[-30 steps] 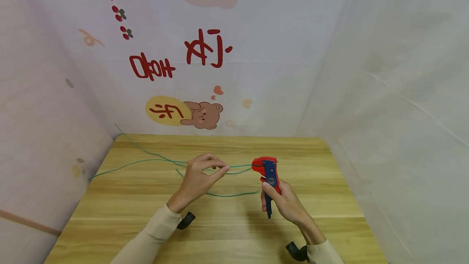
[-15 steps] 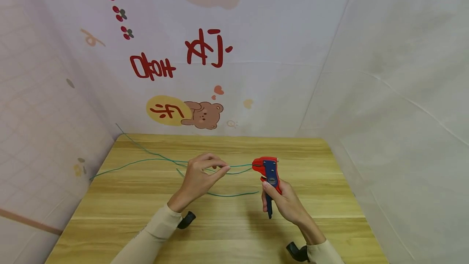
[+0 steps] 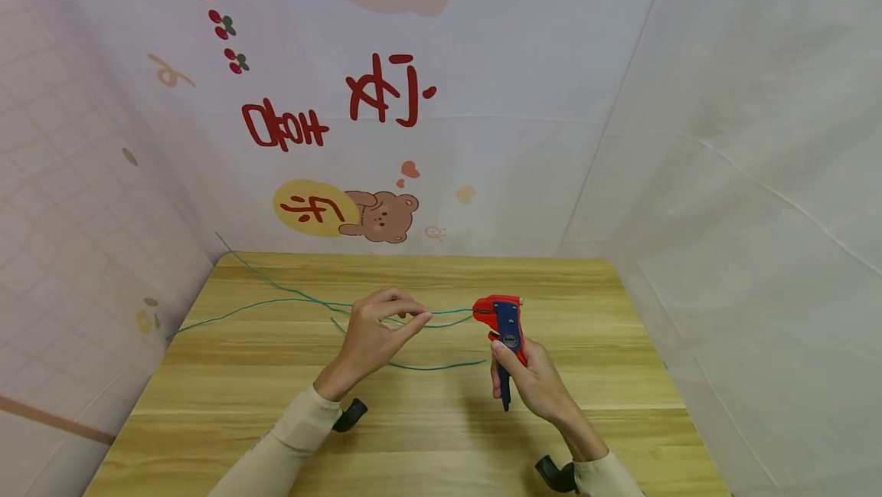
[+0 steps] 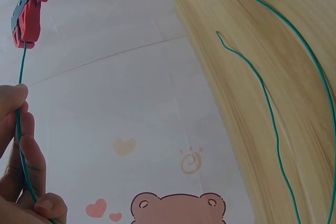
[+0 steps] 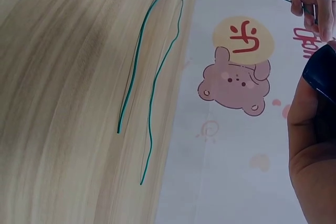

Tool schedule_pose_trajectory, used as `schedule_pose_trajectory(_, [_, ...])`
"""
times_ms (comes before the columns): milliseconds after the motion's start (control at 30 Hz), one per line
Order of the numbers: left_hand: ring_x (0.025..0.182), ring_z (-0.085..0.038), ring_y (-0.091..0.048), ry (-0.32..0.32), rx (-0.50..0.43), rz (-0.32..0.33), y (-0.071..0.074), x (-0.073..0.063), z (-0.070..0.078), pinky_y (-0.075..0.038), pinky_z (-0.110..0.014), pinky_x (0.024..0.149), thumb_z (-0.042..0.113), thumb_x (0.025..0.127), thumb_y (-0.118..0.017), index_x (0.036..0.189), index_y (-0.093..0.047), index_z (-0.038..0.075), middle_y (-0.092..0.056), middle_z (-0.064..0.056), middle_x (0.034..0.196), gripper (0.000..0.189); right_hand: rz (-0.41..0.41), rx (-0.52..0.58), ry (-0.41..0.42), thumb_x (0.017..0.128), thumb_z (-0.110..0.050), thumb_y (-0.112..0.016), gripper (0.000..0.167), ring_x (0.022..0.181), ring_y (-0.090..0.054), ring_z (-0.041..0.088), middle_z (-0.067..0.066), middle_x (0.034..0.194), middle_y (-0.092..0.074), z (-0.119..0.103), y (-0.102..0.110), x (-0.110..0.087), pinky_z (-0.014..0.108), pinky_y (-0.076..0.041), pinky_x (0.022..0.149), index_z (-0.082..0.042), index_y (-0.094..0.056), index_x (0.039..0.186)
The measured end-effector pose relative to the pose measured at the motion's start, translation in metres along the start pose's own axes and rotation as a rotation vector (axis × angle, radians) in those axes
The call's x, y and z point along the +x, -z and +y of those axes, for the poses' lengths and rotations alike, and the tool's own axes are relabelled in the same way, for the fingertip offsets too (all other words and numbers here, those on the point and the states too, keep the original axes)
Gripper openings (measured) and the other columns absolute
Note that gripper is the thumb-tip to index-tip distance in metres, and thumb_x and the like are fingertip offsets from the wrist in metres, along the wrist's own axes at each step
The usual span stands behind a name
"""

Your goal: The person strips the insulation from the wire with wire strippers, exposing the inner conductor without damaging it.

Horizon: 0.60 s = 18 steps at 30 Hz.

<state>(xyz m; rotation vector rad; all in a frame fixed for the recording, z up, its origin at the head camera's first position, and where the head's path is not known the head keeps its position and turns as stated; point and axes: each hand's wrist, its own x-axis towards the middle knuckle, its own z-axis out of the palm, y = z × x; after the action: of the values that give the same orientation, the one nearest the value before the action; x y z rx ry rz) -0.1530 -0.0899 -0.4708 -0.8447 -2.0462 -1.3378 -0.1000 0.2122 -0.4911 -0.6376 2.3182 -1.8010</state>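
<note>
A red and dark blue pistol-grip wire stripper stands upright in my right hand, its nose toward the left. My right fingers wrap its handles and the thumb lies across them. A thin green wire runs into the red nose. My left hand pinches this wire between thumb and forefinger, a short way from the tool. In the left wrist view the wire goes straight up to the stripper's red tip, and its lower part passes along the curled fingers.
Two more green wires lie on the wooden table, a longer one and a thicker-looking one. Wire lengths trail left past the table edge. Printed white fabric encloses the back and sides. Black mounts sit at both wrists.
</note>
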Motion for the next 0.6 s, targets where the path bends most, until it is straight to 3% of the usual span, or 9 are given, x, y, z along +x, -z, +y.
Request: schedule_pose_trajectory(600, [0.075, -0.015, -0.07, -0.031, 0.019, 0.026, -0.0013, 0.0009, 0.0011, -0.056, -0.019, 0.07, -0.001, 0.086, -0.096, 0.091, -0.09, 0.013, -0.08, -0.002, 0.087, 0.017, 0.03, 0.034, -0.007, 0.124, -0.02, -0.044, 0.029, 0.052, -0.068, 0.024, 0.022, 0.069, -0.065, 0.0008, -0.0043, -0.0003, 0.043, -0.06, 0.05, 0.001, -0.061, 0.115])
